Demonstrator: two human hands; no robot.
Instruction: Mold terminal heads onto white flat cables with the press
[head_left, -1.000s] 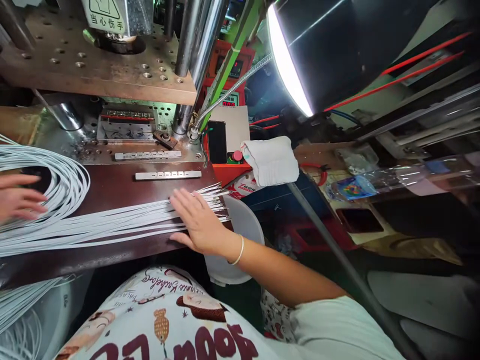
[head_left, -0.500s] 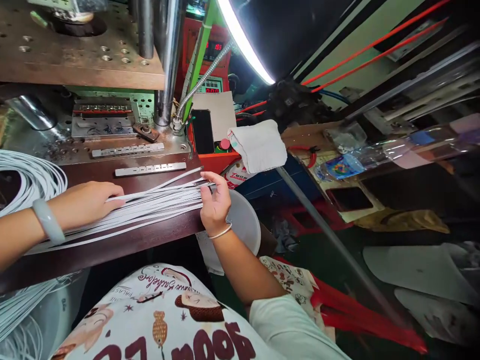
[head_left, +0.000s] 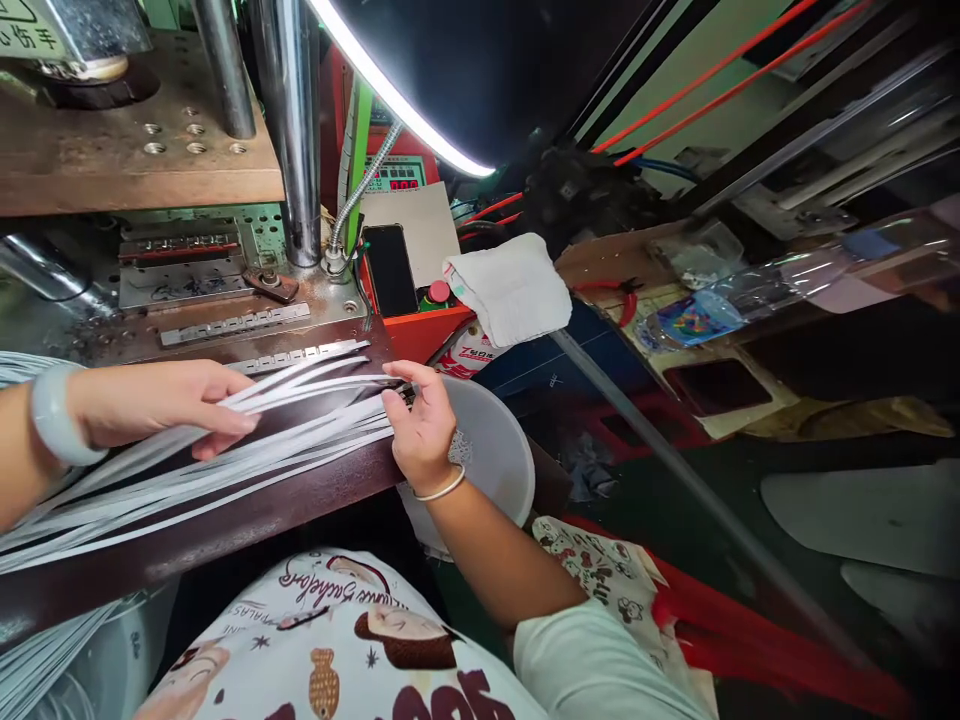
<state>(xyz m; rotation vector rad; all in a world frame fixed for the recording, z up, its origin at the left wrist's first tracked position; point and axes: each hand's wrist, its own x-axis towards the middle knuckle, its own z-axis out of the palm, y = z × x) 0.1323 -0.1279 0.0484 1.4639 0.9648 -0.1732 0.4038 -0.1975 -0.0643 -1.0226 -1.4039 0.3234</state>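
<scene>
Cables: white, slim and smooth, a loose bunch between eight and nine o'clock of the view; the cables (head_left: 225, 475) lie lengthwise on the bench, a few lifted and fanned above the rest, with dark tips at some right-hand ends.
Left hand: at nine o'clock, the left hand (head_left: 172, 405) has its thumb and fingers closed around the raised cables; a pale bangle (head_left: 64, 415) circles the wrist.
Right hand: between seven and eight, near the centre, the right hand (head_left: 424, 425) curls its thumb and forefinger about the cable ends; whether they pinch any, I cannot tell.
Bench: dark red-brown and glossy, the bench (head_left: 262, 515) stretches toward eight o'clock.
Metal strips: at nine, one notched strip (head_left: 277, 358) lies partly behind the lifted cables, another (head_left: 236, 325) on the press bed just beyond.
Press: at ten, a thick drilled plate (head_left: 142, 150) beside shiny posts (head_left: 300, 150).
Lamp: at eleven, its glowing edge (head_left: 405, 110) curves above a red control box with a lit display (head_left: 397, 175).
Phone: between ten and eleven, a dark phone (head_left: 390, 268) near a red button (head_left: 438, 291).
Cloth: at one, a folded white cloth (head_left: 514, 292).
Bucket: at six, a pale bucket (head_left: 499, 460) beside the bench end.
Bottle: between two and three, a clear bottle (head_left: 757, 295) lying down.
</scene>
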